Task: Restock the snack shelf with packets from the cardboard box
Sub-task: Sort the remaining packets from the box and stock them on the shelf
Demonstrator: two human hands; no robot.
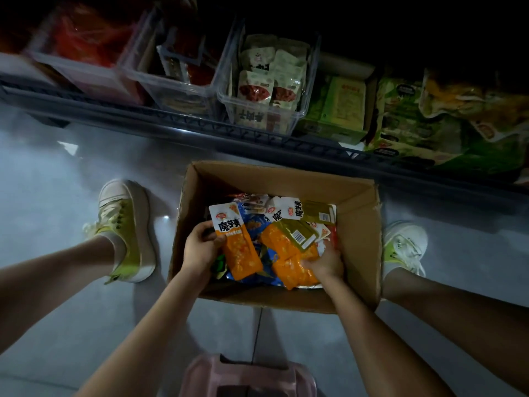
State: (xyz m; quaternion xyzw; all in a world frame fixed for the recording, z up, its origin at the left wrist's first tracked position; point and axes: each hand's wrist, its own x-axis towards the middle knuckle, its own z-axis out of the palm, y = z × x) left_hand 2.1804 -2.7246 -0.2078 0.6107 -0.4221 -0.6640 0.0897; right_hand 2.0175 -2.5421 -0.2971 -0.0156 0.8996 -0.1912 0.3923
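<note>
On the grey floor (57, 196), inside the cardboard box (360, 224), the left hand (200, 247) grips a 魔芋爽 packet (237, 245), while the right hand (326, 263) clutches orange packets (292, 270).

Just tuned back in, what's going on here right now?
A person is bent over an open cardboard box on the floor in front of the snack shelf. The left-hand grip holds one orange packet just above the pile. The right-hand grip is down in the box, around a bunch of orange packets. Both hands are inside the box, and nothing is on its way to the shelf yet.
</note>
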